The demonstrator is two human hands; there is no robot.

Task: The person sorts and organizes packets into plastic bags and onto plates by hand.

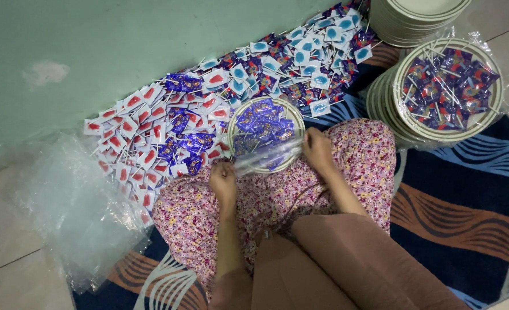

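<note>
Head view, only one: person is sitting on a patterned rug (455,195), floral skirt over the knees, and a cream plate (266,135) loaded with purple-wrapped lollipops (260,127) is resting at the knee edge, centre frame. Taking that plate as the landmark. Left hand (224,182) is sitting just below-left of it, fingers curled closed and pinching the end of a clear plastic bag (266,156) that is lying across the plate's near rim. Right hand (317,150) is touching the plate's right edge, fingers closed on the other end of the same film; how much it is also bearing on the rim, cannot tell. Left and above the plate: a wide spread of loose lollipops (151,132) in red-and-white wrappers, blue-and-white ones running up to the right. Far left of the plate: a heap of empty clear bags (70,201) on the floor. Right of the plate, well apart: a stack of plates (446,95), top one already filled and bagged; another bare stack (418,17) above that. Handling call: film is looking thin, limp and slippery, so pinching at the mouth edges with both hands is the sane grip. Plate is looking rigid, breakable, top-loaded with loose light sweets; support it flat under the rim.
</note>
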